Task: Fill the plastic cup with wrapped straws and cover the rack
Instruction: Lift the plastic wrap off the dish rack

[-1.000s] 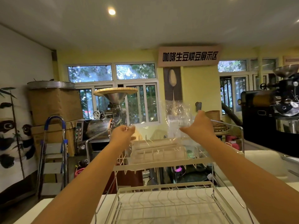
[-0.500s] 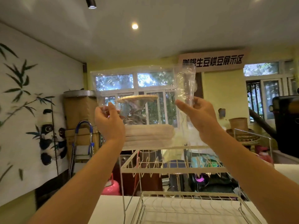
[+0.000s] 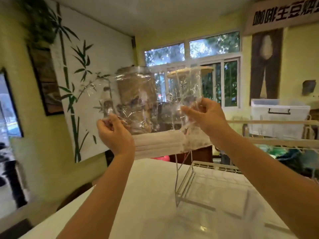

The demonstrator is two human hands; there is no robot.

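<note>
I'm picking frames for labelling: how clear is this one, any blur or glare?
Head view: motion blur smears the wire rack and left wall; wide-angle distortion tilts the room; bright windows backlight the clear plastic bag, whose creases glint. Both hands, left and right, and the wrapped straws inside stay fairly sharp.

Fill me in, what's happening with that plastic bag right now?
A person holds a crinkled clear plastic bag up in the air with both hands, left hand pinching one side, right hand the other. A bundle of white paper-wrapped straws lies across the bag's bottom. The white wire rack stands uncovered on the white counter below. No plastic cup is in view.
</note>
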